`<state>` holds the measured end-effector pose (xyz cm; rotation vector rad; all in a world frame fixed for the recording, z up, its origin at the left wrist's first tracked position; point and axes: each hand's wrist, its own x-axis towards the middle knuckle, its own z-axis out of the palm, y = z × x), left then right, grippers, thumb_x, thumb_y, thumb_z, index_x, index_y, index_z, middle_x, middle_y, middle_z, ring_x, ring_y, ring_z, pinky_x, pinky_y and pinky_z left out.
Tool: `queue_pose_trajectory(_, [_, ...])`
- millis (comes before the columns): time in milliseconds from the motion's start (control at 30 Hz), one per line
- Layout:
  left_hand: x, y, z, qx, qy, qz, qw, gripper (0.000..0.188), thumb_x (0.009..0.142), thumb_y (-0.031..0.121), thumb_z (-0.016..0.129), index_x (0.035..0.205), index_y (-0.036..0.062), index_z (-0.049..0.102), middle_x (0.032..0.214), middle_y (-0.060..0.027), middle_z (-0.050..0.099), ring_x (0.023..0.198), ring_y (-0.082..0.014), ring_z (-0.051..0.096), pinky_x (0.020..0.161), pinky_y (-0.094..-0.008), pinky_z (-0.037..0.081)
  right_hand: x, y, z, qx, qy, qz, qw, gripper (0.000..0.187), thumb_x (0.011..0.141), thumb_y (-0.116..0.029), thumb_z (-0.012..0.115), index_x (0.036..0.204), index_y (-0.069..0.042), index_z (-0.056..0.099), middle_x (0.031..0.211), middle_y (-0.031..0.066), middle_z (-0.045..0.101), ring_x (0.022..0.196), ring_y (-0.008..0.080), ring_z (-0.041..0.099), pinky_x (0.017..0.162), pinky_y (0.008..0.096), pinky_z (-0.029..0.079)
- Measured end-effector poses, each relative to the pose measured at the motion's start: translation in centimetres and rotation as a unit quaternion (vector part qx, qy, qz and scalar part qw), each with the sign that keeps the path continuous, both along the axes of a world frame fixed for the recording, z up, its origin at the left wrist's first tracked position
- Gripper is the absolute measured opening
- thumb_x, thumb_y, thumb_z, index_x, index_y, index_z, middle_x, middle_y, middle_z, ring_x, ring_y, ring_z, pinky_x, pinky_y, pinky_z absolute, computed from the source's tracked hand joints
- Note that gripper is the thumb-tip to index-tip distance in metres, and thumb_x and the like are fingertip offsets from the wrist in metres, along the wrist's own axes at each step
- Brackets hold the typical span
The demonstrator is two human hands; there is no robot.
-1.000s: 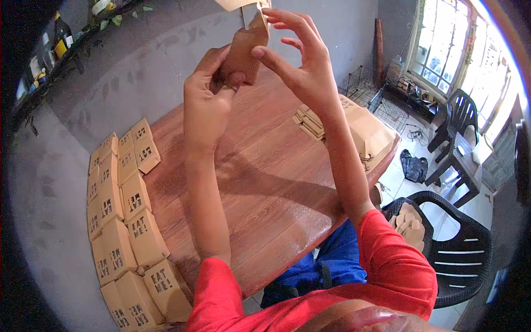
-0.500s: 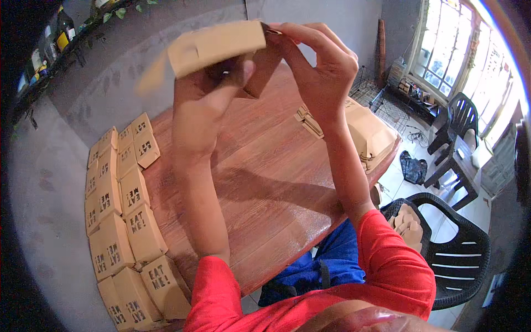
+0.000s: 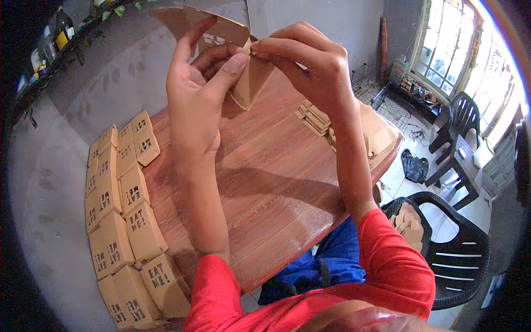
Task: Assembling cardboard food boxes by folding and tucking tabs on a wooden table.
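Above the far side of the wooden table [image 3: 260,160], both my hands hold up a partly folded brown cardboard box [image 3: 258,83]. My left hand [image 3: 193,108] grips it from the left, its thumb on the near side and some fingers reaching inside. My right hand [image 3: 312,61] is closed, pinching the corner where the panels meet with thumb and fingertips. One panel stretches away to the upper left, with cut-out marks showing through near my left fingers. The far faces of the box are hidden.
Rows of folded, printed brown boxes [image 3: 145,224] line the table's left edge. Flat brown cardboard [image 3: 381,133] is stacked at the right edge, beside small cardboard pieces [image 3: 314,119]. A black plastic chair [image 3: 456,257] at the right holds more cardboard pieces [image 3: 407,221].
The box has been turned, so its panel now rises to the upper left and another side hangs toward me. My left thumb has moved up to the corner beside my right fingertips.
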<state>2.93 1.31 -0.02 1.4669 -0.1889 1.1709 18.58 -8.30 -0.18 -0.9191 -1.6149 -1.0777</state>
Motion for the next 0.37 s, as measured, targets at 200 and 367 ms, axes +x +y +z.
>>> queue_pose_trajectory(200, [-0.1, 0.2, 0.1, 0.022, 0.001, -0.006, 1.000, 0.068, 0.086, -0.005, 0.070, 0.146, -0.0021, 0.036, 0.103, -0.0129, 0.067, 0.095, -0.0159, 0.065, 0.086, -0.0275, 0.053, -0.4, -0.5, 0.4, -0.052, 0.029, 0.045, 0.997, 0.009, 0.081, -0.007, 0.075, 0.090, -0.005, 0.073, 0.087, 0.0096, 0.067, 0.078, 0.0273, 0.067, 0.070, 0.0351, 0.055])
queue_pose_trajectory(367, [0.1, -0.2, 0.0, 0.065, 0.007, 0.012, 0.998, 0.072, 0.086, -0.003, 0.071, 0.148, 0.0014, 0.035, 0.112, -0.0165, 0.068, 0.102, -0.0198, 0.066, 0.091, -0.0305, 0.053, -0.1, -1.0, 0.6, -0.084, 0.094, 0.078, 0.989, 0.013, 0.079, -0.013, 0.080, 0.087, -0.004, 0.074, 0.088, 0.0107, 0.068, 0.077, 0.0259, 0.069, 0.072, 0.0343, 0.055])
